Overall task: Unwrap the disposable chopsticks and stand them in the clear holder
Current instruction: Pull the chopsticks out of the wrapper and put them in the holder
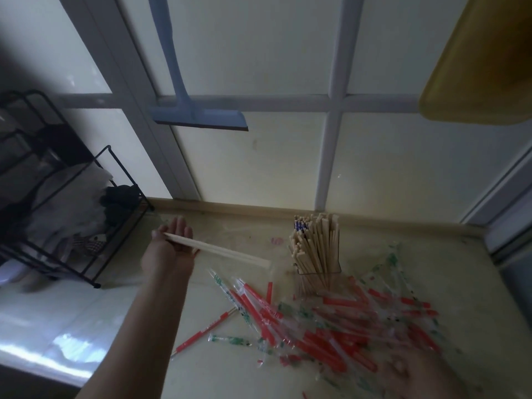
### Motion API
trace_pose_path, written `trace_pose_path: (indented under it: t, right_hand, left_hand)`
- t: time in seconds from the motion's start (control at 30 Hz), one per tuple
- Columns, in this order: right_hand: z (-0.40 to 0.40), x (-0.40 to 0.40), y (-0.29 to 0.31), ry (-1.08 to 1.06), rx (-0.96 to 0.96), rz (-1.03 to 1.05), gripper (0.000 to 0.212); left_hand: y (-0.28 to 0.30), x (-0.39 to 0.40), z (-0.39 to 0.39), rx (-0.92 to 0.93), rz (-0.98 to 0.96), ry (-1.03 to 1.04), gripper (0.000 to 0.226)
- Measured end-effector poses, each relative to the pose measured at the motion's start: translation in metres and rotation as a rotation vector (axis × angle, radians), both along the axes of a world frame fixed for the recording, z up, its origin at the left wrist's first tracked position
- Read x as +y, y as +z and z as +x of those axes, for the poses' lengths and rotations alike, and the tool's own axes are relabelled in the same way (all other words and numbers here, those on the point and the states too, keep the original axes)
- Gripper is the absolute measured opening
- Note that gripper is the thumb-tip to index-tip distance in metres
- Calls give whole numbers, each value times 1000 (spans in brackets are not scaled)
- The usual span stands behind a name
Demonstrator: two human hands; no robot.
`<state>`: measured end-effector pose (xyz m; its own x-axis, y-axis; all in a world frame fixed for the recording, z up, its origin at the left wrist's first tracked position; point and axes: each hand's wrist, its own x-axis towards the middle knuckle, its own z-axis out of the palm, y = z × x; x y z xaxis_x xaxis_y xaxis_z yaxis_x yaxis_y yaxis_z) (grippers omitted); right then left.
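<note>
Wrappers (331,321) heaped before holder (316,254); black rack (72,214) left; squeegee (198,116) above.

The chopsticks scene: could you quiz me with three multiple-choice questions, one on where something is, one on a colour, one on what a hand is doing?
1. Where does the clear holder stand?
A. behind the heap of wrappers, near the wall
B. on the black rack
C. on the floor

2. Which colours mark the wrappers on the table?
A. blue and yellow
B. red and green
C. black and white

3. What is the left hand doing?
A. lying flat on the table
B. holding bare chopsticks
C. gripping the holder

Answers:
1 A: the holder, packed with upright sticks, stands past the heap, close to the table's back edge.
2 B: the sleeves show red bands and green print.
3 B: its fingers curl round a pale unwrapped pair, held left of the holder.

The right hand is too blurred to judge.
</note>
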<state>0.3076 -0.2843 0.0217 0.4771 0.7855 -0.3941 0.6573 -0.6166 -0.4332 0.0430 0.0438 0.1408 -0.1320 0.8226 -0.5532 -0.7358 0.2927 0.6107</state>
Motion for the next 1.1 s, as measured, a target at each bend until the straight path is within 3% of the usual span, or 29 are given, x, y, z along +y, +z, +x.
trace_pose_path:
  t: [0.07,0.13,0.2,0.27,0.33,0.43,0.53,0.63,0.77,0.97,1.1]
  right_hand:
    - [-22,18,33,-139,7,397,32]
    - [-42,37,62,-151,309,620,41]
    - [-60,58,80,-138,588,823,26]
    - [-67,75,95,-230,630,1060,12]
    - [-65,86,105,-348,645,1274,19]
    - [-45,98,118,-532,694,1405,40]
    - [-5,108,129,-647,638,1515,28]
    - [31,118,135,-542,442,1486,12]
    - [47,141,127,-389,155,1199,16]
    - [10,172,100,-87,65,876,5]
    - [-10,182,85,40,49,766,11]
  left_hand:
    - [1,-23,23,-86,-48,-39,33]
    - [2,-50,49,-166,-102,-111,30]
    - [2,-77,72,-241,-152,-175,26]
    - [4,-98,89,-306,-166,-212,27]
    - [3,-111,99,-302,-114,-269,28]
    - [-4,-124,99,-116,30,-490,27]
    - [-22,-130,84,329,296,-668,18]
    - [-39,-123,73,732,598,-791,25]
    - [-51,-112,79,1038,848,-920,17]
    - [-55,-103,95,1188,1063,-826,8]
    - [-55,-97,100,1210,1101,-791,7]
